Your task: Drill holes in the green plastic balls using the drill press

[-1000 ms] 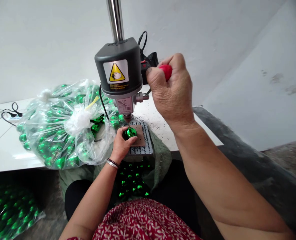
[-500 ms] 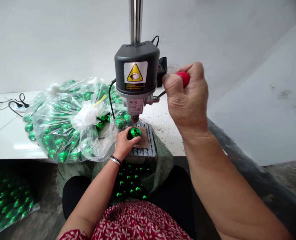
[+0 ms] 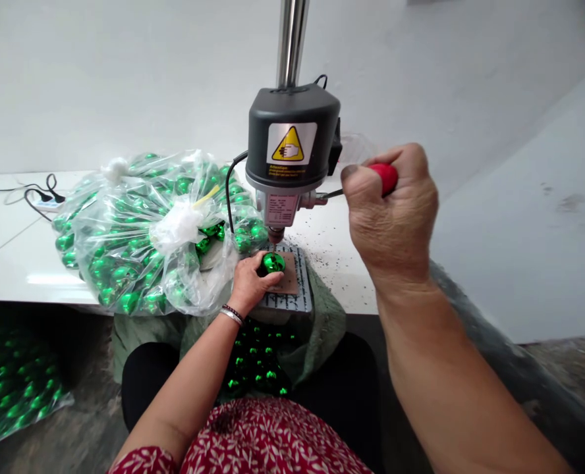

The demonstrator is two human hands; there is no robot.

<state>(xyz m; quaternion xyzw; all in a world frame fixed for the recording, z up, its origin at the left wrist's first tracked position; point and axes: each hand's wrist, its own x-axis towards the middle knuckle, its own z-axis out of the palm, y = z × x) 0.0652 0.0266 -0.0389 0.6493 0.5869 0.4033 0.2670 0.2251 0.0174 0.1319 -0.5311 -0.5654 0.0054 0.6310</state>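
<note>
My left hand [image 3: 254, 280] pinches a shiny green bauble [image 3: 273, 263] between thumb and fingers, on a brown board [image 3: 288, 287] over the base of a bench drill press [image 3: 292, 148]. Just above the bauble is the drill chuck [image 3: 275, 235], its thin bit pointing down at the ball's top. Whether the tip is inside the ball I cannot tell. My right hand [image 3: 395, 217] is wrapped round the red knob [image 3: 384, 179] of the press's feed lever, to the right of the drill head.
A clear plastic bag [image 3: 134, 243] full of green baubles lies on the white table [image 3: 20, 276] at left. Several more baubles [image 3: 257, 359] rest in my lap by a green cloth [image 3: 317, 336]. Another bag of baubles [image 3: 16, 388] is on the floor. Dark shavings litter the tabletop.
My right hand and the red knob sit a little lower relative to the drill head. The press appears farther right as the view has shifted. My left hand still holds the bauble.
</note>
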